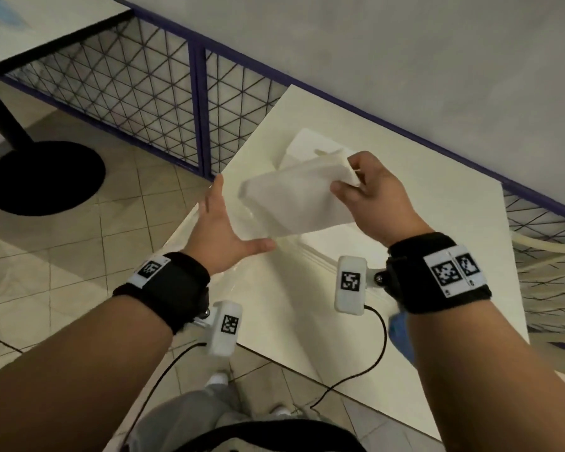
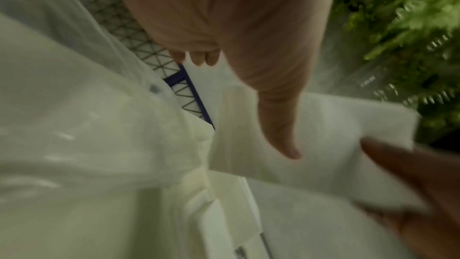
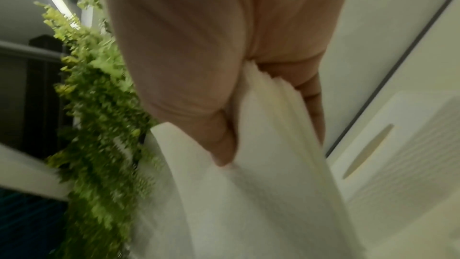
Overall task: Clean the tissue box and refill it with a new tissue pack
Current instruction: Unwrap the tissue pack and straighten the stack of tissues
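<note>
Reaching across the lower middle of the head view, both forearms come over the near edge of the white table (image 1: 437,305). Left of centre, the left hand (image 1: 221,236) is spread flat, fingers straight and thumb out, holding nothing; it sits just under the low corner of the tissue stack (image 1: 294,200), probably ready to support that sagging end. Right of centre, the right hand (image 1: 371,197) pinches the stack's upper end between thumb and curled fingers, and the right wrist view shows many layered sheets squeezed in that pinch, so the bare tissues hang tilted above the table. Beyond the stack, partly hidden by it, the white tissue box (image 1: 310,145) rests on the tabletop; its slot (image 3: 368,151) shows in the right wrist view. Farther, in the upper left, runs a mesh fence (image 1: 128,93).
</note>
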Available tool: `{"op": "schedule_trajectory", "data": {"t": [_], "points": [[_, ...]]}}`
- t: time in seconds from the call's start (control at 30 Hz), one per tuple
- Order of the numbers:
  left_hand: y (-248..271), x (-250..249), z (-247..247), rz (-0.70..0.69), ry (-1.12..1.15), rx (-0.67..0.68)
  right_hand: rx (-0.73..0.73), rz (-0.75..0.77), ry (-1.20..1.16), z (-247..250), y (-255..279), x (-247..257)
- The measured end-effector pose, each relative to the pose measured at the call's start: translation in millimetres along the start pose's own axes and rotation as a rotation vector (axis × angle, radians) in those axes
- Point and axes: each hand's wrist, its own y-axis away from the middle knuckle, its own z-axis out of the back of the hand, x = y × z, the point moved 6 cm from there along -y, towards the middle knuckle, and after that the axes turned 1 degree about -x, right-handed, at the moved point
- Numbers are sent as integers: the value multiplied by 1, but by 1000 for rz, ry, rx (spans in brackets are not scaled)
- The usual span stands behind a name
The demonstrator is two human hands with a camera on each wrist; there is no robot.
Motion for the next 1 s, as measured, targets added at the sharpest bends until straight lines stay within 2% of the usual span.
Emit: {"op": "schedule_trajectory", "data": {"t": [0.07, 0.17, 0.23, 0.3, 0.4, 0.47, 0.53, 0.63, 0.83, 1.0], "points": [[-11, -12, -15, 41, 355, 90, -46, -86, -201, 12, 18, -24], [-19, -25, -37, 85, 540, 263, -107, -177, -473, 20, 46, -62], [-21, -33, -55, 73, 497, 366, -152, -230, -569, 17, 64, -88], [-22, -37, -71, 46, 386, 400, -210, -299, -635, 7, 81, -116], [-20, -34, -93, 40, 241, 396, -270, -423, -699, -14, 106, -153], [-17, -34, -103, -27, 132, 380, -289, -489, -655, -26, 121, -169], [-11, -35, -109, -75, 104, 377, -319, -544, -619, -35, 133, -181], [0, -27, -116, -95, 110, 387, -310, -612, -688, -51, 144, -194], [9, -7, -126, -45, 116, 329, -321, -651, -608, -57, 147, -199], [8, 4, -133, -3, 47, 349, -276, -636, -460, -61, 143, -207]]}}
